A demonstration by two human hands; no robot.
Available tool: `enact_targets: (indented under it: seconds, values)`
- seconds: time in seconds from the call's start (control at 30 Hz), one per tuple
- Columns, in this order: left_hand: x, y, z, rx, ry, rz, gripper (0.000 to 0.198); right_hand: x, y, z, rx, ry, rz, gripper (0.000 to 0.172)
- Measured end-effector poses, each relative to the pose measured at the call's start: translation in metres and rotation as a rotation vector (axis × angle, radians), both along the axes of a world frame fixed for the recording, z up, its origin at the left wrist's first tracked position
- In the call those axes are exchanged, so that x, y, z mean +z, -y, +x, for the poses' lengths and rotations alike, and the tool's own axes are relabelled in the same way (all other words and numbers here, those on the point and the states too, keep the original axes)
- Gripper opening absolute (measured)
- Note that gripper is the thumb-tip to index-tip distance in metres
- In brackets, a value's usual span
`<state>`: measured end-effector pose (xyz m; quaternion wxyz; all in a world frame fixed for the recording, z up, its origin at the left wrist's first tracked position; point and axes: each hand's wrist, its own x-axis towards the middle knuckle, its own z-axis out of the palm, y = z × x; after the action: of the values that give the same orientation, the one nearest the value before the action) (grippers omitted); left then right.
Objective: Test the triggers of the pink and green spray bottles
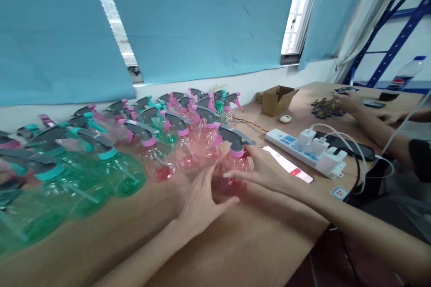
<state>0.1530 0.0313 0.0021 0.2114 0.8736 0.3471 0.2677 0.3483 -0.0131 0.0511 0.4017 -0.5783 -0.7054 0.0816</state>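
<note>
A pink see-through spray bottle point(232, 168) with a grey and pink trigger head stands upright on the table. My right hand point(264, 172) wraps round its right side, thumb across the front. My left hand point(202, 202) is just left of the bottle, fingers stretched out and thumb spread; whether its fingertips touch the bottle I cannot tell. Close by on the left stand more pink spray bottles point(158, 166), and beyond them several green spray bottles point(123, 175) with grey and turquoise heads.
To the right lie a lit phone point(289, 164) and a white power strip point(303, 150) with plugged-in chargers and cables. Farther back are an open cardboard box point(278, 101), a white round object point(285, 119) and a pile of small parts point(326, 108), near another person's hands point(350, 101).
</note>
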Motion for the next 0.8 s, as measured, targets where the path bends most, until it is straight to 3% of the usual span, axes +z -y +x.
enact_targets:
  seconds: [0.2, 0.33, 0.6, 0.8]
  values:
    - [0.000, 0.014, -0.040, 0.014, 0.114, -0.114, 0.081, 0.005, 0.008, -0.052, 0.163, 0.000, -0.045, 0.055]
    - [0.005, 0.020, -0.080, 0.094, 0.103, -0.152, 0.077, 0.009, -0.005, -0.084, 0.356, -0.006, -0.071, 0.050]
    - [0.015, 0.037, -0.151, 0.200, 0.045, -0.156, 0.073, 0.027, -0.037, -0.157, 0.695, -0.217, -0.070, 0.064]
    - [0.018, 0.049, -0.183, 0.279, -0.031, -0.137, 0.081, 0.028, -0.043, -0.205, 0.814, -0.289, -0.066, 0.040]
